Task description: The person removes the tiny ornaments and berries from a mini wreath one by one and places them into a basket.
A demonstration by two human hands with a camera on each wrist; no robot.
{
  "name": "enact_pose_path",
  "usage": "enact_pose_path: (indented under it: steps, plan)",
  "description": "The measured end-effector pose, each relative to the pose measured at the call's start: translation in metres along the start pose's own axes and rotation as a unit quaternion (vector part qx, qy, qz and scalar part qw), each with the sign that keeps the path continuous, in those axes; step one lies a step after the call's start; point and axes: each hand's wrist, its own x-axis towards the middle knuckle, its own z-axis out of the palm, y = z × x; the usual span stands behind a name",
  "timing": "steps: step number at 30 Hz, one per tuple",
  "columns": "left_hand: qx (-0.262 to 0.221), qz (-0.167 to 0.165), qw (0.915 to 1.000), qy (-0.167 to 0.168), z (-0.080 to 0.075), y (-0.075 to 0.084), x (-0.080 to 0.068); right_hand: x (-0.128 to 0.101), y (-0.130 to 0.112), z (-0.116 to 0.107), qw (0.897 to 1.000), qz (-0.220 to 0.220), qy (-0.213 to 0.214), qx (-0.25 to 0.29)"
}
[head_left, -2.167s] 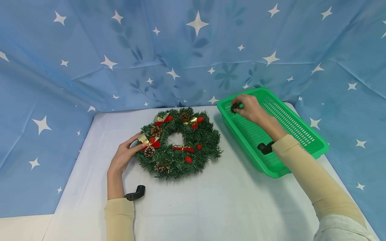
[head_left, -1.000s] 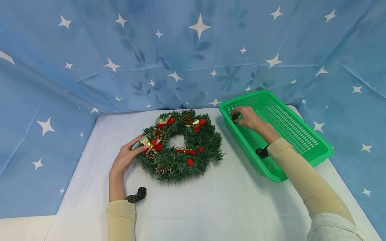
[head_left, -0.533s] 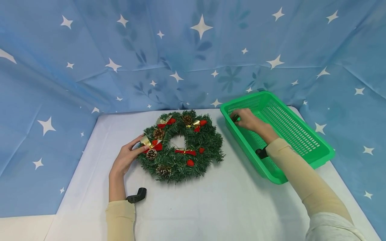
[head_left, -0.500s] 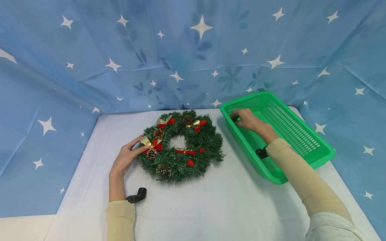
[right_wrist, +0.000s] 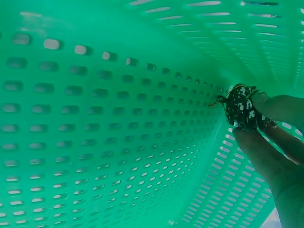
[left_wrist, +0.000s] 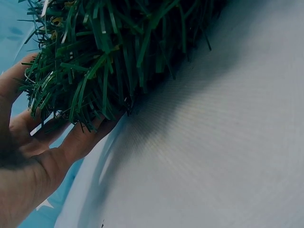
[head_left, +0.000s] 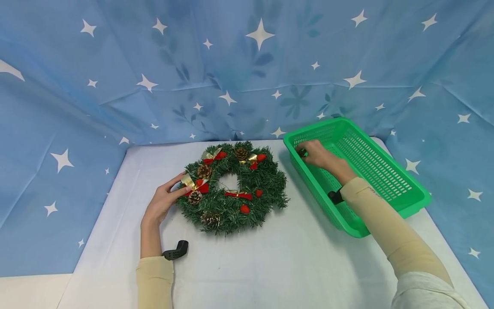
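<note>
A green wreath [head_left: 231, 189] with pine cones, red bows and gold ribbon lies on the white table [head_left: 247, 257]. My left hand [head_left: 164, 201] rests against the wreath's left edge, with its fingers under the needles [left_wrist: 95, 71] and its thumb near a bow. My right hand [head_left: 314, 153] is inside the green basket [head_left: 386, 171] at its far left corner. There it pinches a small dark pine cone [right_wrist: 241, 108] flecked with white between its fingertips, close to the basket's floor.
Blue cloth with white stars [head_left: 231, 64] hangs behind and to both sides of the table. The basket stands at the table's right edge. Bare tabletop lies in front of the wreath.
My right hand has lowered the pine cone from above the basket's rim down into its far left corner. The left hand and the wreath have stayed put.
</note>
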Motion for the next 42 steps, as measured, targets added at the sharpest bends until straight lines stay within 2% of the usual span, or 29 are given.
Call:
enact_pose_path:
  steps: [9, 20, 32, 42]
  plan:
    - [-0.002, 0.002, 1.0, -0.002, 0.003, 0.002, 0.002, -0.005, 0.004, 0.0, 1.0, 0.011, -0.009, -0.001]
    - [0.0, 0.007, 1.0, -0.007, 0.004, 0.003, 0.001, -0.007, 0.004, -0.007, 1.0, -0.003, 0.004, -0.005]
    - [0.009, -0.004, 0.9999, 0.001, 0.001, 0.0, 0.0, -0.01, -0.004, -0.017, 1.0, 0.024, -0.011, 0.008]
    - [0.008, 0.001, 1.0, 0.0, 0.0, 0.0, -0.001, -0.016, -0.013, -0.031, 1.0, 0.017, -0.003, 0.004]
